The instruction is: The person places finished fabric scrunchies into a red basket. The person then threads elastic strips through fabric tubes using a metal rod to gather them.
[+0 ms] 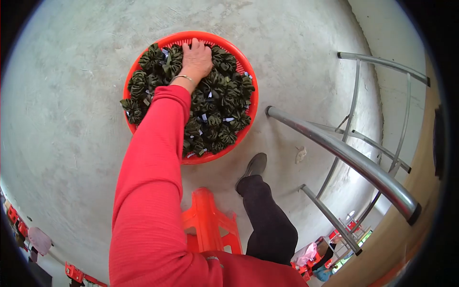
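A round red plastic basket (254, 115) sits on the floor and holds many dark green ruffled fabric scrunchies (227, 135) with small white tags. My left hand (197, 60), with a bracelet at the wrist, is in the far part of the basket, palm down over the scrunchies. Its fingers are bent down among them near the far rim. The fingertips are partly hidden, and I cannot make out what they grip, if anything. My right hand is out of view.
An orange-red plastic stool (204, 217) stands close to my body, beside my leg (267, 215). Metal tube legs (334, 148) of a piece of furniture extend across the right side. A small scrap (300, 154) lies on the concrete floor (86, 119).
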`<action>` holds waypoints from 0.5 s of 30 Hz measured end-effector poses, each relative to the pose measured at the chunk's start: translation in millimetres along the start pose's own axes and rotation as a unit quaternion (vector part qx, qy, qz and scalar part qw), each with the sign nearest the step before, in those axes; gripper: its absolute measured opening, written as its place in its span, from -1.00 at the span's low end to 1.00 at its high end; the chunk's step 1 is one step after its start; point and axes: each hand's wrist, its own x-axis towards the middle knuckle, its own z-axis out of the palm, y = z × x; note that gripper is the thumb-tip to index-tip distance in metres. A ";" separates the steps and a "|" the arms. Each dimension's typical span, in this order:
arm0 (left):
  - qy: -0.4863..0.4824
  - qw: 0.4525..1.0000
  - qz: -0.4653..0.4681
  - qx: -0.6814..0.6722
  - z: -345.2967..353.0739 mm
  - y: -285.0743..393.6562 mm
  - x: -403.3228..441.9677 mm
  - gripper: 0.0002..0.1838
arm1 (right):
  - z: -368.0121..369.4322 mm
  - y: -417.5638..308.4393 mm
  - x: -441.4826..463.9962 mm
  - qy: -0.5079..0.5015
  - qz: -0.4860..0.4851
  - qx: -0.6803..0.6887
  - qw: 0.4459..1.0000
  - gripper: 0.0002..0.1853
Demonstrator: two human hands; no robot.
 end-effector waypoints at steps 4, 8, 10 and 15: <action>-0.016 0.999 -0.024 -0.043 -21.8 3.6 -0.4 -0.66 | -12.1 -1.7 -7.7 0.006 -0.002 0.017 1.000 -0.38; -0.050 0.997 -0.023 -0.052 -76.1 -26.8 -14.6 -0.55 | -23.8 -4.6 -15.1 0.011 -0.001 0.038 0.999 -0.39; -0.009 0.996 -0.079 -0.039 -87.1 -49.4 -26.9 -0.59 | -29.0 -5.9 -19.2 0.011 0.004 0.046 0.999 -0.39; -0.202 0.946 -0.192 -0.166 -75.7 -73.7 -63.9 -0.34 | -43.0 -9.7 -25.8 0.010 0.024 0.057 0.998 -0.39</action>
